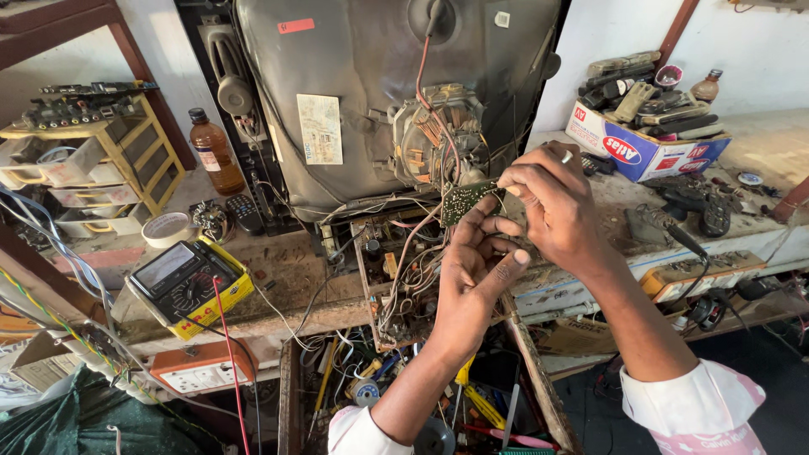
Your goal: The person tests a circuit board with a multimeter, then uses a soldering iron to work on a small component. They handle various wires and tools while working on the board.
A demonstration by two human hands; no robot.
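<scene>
Board: one small green circuit board (468,200) is held up in front of the picture tube's (371,93) neck, above the open chassis (396,286) on the bench (286,278).
Right hand: the right hand (552,206) is closed on the board's right edge — fingers pinched together around it, a ring seen on one finger.
Left hand: the left hand (472,282) is raised under the board, fingers partly spread, fingertips touching its lower edge; it is not clamped shut.
Handling: the board is judged light and stiff but fragile — thin, with solder joints and wires running off it to the tube, so it is tethered and cannot be pulled far.
Where to hold: the bare edges are judged best, as is being done, away from the components and the red lead (419,80).
Count, centre: one tube, one chassis, one board, two hands.
Count, left: one yellow-cased meter (187,285) with a red probe wire, one brown bottle (214,153), one roll of tape (167,229), one dark remote (246,214), one set of small yellow drawers (109,164).
Count, right: one cardboard box (640,150) piled with remotes — too heaped to be counted surely.
Below: a tangle of tools and wire is seen under the bench, not countable.
</scene>
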